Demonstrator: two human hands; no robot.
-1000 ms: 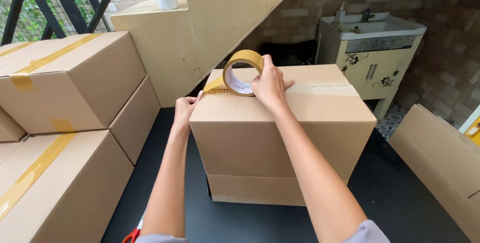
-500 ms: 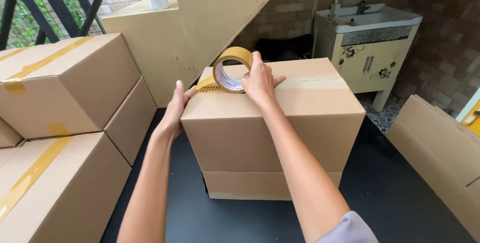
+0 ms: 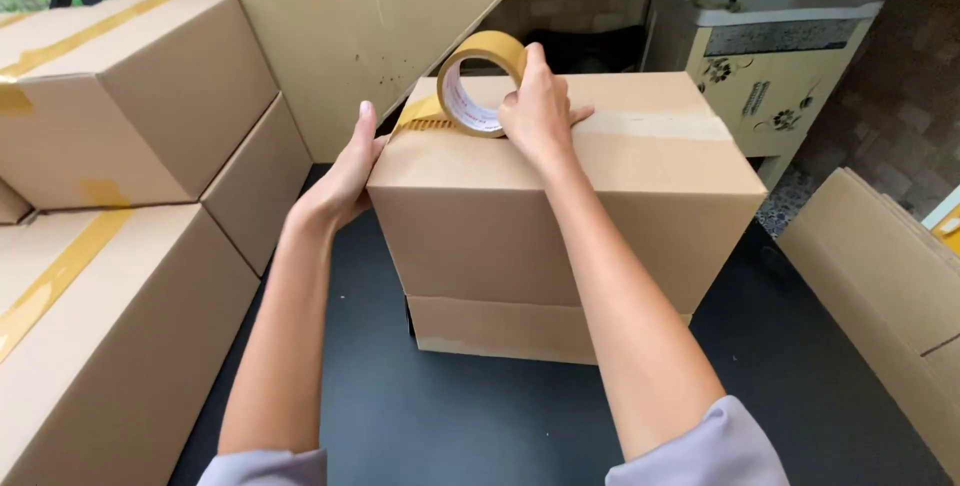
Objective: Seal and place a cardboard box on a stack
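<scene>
A brown cardboard box [image 3: 560, 216] stands on a dark table, stacked on a lower box [image 3: 500, 331]. My right hand [image 3: 540, 106] grips a roll of tan packing tape [image 3: 478, 81] standing on edge on the box top near its left side. A strip of tape [image 3: 420, 116] runs from the roll toward the left edge. A band of tape [image 3: 660, 126] lies across the top to the right. My left hand [image 3: 350, 171] presses flat against the box's upper left side, fingers pointing up.
Stacked taped cardboard boxes [image 3: 130, 196] fill the left. A flat cardboard sheet [image 3: 880, 286] leans at the right. Behind stand a cream stair wall [image 3: 360, 16] and a sink cabinet [image 3: 770, 56]. The dark table top [image 3: 400, 416] shows in front.
The roll has stayed near the left end of the box top. My left hand has slid up the left side from the corner. The view has come closer.
</scene>
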